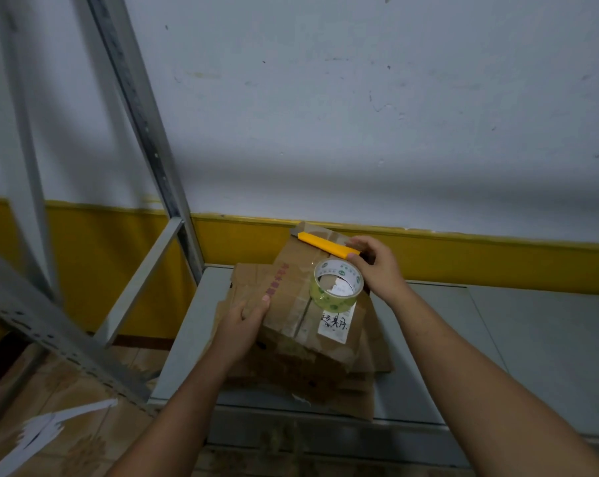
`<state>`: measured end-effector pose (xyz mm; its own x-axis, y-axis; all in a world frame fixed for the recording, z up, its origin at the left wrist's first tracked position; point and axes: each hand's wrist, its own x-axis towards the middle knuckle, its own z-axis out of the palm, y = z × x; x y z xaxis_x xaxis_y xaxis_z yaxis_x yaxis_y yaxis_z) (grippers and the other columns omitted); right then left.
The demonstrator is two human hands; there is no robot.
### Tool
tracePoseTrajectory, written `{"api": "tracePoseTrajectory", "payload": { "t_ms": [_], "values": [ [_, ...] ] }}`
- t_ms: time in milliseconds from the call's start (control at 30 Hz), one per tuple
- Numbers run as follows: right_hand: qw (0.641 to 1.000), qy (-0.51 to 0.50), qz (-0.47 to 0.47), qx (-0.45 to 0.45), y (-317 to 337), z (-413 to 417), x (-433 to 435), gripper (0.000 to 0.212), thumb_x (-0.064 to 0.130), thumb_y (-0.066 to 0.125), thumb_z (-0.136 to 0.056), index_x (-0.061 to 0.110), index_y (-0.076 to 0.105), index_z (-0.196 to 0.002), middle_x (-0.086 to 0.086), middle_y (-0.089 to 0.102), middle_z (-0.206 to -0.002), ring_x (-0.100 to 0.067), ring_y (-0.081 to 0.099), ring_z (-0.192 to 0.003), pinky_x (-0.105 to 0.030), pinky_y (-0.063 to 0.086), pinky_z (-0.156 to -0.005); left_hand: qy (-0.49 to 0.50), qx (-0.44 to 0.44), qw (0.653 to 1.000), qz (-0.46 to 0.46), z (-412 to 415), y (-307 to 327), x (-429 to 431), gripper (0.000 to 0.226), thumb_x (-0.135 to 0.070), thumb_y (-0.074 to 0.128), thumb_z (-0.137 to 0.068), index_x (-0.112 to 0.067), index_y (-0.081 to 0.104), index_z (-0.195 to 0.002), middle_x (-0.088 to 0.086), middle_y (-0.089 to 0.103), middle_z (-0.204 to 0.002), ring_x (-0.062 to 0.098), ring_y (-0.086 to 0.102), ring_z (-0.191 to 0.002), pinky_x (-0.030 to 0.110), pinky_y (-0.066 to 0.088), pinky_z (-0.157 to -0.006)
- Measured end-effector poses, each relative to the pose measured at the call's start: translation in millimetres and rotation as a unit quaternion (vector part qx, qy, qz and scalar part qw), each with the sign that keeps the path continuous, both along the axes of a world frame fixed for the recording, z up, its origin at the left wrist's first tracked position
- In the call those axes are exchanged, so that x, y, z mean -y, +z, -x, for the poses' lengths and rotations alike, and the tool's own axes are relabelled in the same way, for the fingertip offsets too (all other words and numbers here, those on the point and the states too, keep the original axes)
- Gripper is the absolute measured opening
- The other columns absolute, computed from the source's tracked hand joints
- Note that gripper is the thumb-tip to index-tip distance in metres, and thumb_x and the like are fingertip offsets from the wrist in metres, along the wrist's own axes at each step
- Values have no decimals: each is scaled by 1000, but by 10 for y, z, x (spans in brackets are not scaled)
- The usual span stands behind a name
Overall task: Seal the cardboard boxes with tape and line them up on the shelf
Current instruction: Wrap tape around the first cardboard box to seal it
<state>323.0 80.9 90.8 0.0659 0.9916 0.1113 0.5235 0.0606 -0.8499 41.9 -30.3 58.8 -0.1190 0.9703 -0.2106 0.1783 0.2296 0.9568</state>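
1. The cardboard box (291, 294) lies at the left end of the shelf (497, 339), on top of a stack of more worn cardboard (342, 397). It is brown and creased, with old tape strips across its centre seam and a white label (334, 327) bearing handwriting.
2. A roll of clear tape (329, 303) rests on its side on top of the box, beside the label. A yellow utility knife (325, 245) lies across the far end.
3. The left hand (243, 325) lies flat against the box's left side, fingers straight and thumb on the top face.
4. The right hand (380, 266) pinches the knife's near end between thumb and curled fingers (the thumb also sits just beside the tape roll).
5. The shelf is smooth grey metal with a raised front lip. To the right of the stack its surface runs bare to the picture's edge.
6. A perforated grey upright (146, 125) and slanted braces close in on the left.
7. Behind is a scuffed white wall (360, 98) with a yellow band (463, 256) along its base.
8. Below lies a brown tiled floor (84, 449) with torn white paper scraps (43, 428).
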Motion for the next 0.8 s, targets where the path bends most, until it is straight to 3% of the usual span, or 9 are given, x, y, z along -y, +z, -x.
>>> {"api": "tracePoseTrajectory", "payload": {
  "t_ms": [67,133,267,400,467,533,567,667,800],
  "values": [
    [996,-85,2,-24,-31,3,154,40,28,64,-101,26,57,-140,2,59,-141,-20,52,-132,-45,48,-109,8,5,1000,3,24,1,-4,45,-53,60,-103,-22,68,-134,-8,68,-121,18,63,-116,41,53,-98],
    [984,-143,35,-103,-103,68,373,42,28,58,-105,22,52,-146,1,57,-142,-19,57,-125,-43,49,-105,13,15,1000,-6,42,-6,-3,32,-44,58,-106,-25,69,-130,-12,68,-119,15,63,-116,38,52,-98],
    [978,-86,66,-178,-326,215,633,30,30,57,-105,31,62,-134,6,71,-126,-14,69,-109,-47,60,-90,24,55,998,-4,16,16,52,26,-39,58,-106,-29,69,-128,-17,69,-117,5,64,-110,43,54,-100],
    [975,-71,54,-203,-181,292,490,27,21,51,-108,33,58,-132,18,66,-116,6,65,-98,-17,57,-75,32,83,996,-4,-23,0,107,31,-46,56,-106,-37,62,-135,-13,66,-126,13,63,-117,48,57,-99],
    [977,-59,64,-193,-136,325,390,33,23,52,-108,27,57,-140,12,67,-127,-4,67,-111,-28,60,-86,37,82,996,0,-53,-28,116,42,-50,55,-105,-34,55,-144,-9,63,-132,18,61,-123,49,55,-104],
    [980,-50,80,-173,-200,296,290,40,26,53,-107,24,54,-147,2,66,-136,-19,67,-119,-48,59,-95,35,53,998,12,-70,-55,120,58,-56,54,-104,-29,45,-154,-6,57,-137,22,57,-128,51,51,-109],
    [981,-46,87,-167,-211,291,270,40,26,52,-107,24,54,-147,0,67,-136,-21,68,-117,-50,59,-95,28,39,999,15,-69,-66,119,65,-60,54,-102,-28,41,-157,-4,54,-140,23,55,-130,51,50,-111],
    [985,-91,53,-135,-112,289,370,39,24,49,-109,18,54,-147,-2,60,-144,-19,59,-127,-38,52,-104,13,-4,1000,7,-24,-89,76,77,-66,60,-97,-30,34,-159,1,50,-153,24,52,-136,53,48,-112],
    [991,-73,-80,-77,-4,206,591,31,8,47,-105,24,66,-124,2,59,-133,-8,52,-124,-16,42,-99,5,-192,976,-98,2,-8,8,79,-63,64,-93,-36,30,-159,-2,42,-156,20,44,-141,49,44,-114]
  ]
}}
